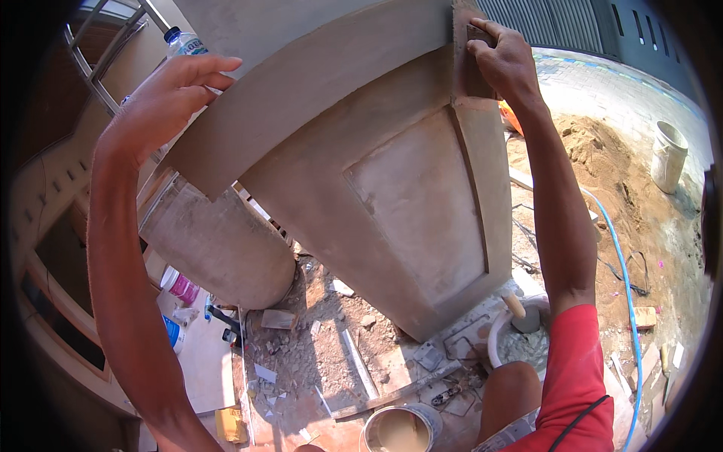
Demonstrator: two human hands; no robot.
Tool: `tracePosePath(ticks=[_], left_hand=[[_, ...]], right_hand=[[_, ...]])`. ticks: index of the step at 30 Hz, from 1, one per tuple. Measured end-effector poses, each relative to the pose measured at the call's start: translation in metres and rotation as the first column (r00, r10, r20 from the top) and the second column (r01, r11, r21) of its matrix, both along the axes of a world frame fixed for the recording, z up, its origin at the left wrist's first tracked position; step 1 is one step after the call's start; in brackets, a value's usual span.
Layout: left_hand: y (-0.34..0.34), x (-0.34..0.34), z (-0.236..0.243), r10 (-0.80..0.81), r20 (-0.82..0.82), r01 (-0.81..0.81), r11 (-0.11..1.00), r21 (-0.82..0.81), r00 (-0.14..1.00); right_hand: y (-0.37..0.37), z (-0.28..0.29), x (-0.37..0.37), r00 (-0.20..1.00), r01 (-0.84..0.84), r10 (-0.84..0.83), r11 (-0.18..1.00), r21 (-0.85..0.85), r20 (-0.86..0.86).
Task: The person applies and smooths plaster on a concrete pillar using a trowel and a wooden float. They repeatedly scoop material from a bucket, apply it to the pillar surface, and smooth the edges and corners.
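A grey plastered pillar with a recessed panel stands before me, crossed near its top by a wide projecting band. My right hand grips a flat brown block, perhaps a plastering float, and presses it to the pillar's upper right edge. Its kind is partly hidden by my fingers. At the band's left end, my left hand is raised with fingers stretched out and nothing in them. Whether it touches the band I cannot tell. Just behind it is a clear plastic bottle with a dark cap.
Below right, a bucket of wet grey mix holds a wooden-handled tool. Another bucket with murky liquid stands near my legs. A blue hose runs past a sand pile and a pale bucket. Rubble covers the ground.
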State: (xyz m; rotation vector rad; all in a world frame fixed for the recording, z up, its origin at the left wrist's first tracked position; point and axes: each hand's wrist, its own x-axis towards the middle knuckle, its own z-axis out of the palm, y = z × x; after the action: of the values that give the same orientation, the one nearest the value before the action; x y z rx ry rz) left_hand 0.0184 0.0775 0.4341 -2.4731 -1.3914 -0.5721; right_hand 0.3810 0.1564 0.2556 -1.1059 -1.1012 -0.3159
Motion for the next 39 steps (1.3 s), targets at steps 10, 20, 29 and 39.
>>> tracePosePath(ticks=[10,20,29,39], left_hand=[[0.001,-0.001,-0.003,-0.012,-0.039,0.013,1.000,0.023,0.999],[0.002,-0.002,0.004,-0.030,-0.074,0.032,0.999,0.016,0.997],[-0.038,0.013,0.002,0.036,-0.137,-0.043,0.998,-0.047,0.990],[0.010,-0.013,0.023,-0.106,-0.211,0.100,0.994,-0.038,0.972]], right_hand=[[-0.048,-0.021,-0.169,0.976,-0.081,0.073,0.996,0.031,0.207],[-0.101,-0.042,-0.273,0.856,-0.312,0.245,0.947,0.078,0.455],[-0.050,-0.011,-0.169,0.987,0.013,-0.021,0.999,0.053,0.159],[-0.109,-0.066,-0.274,0.845,-0.520,0.496,0.849,0.095,0.197]])
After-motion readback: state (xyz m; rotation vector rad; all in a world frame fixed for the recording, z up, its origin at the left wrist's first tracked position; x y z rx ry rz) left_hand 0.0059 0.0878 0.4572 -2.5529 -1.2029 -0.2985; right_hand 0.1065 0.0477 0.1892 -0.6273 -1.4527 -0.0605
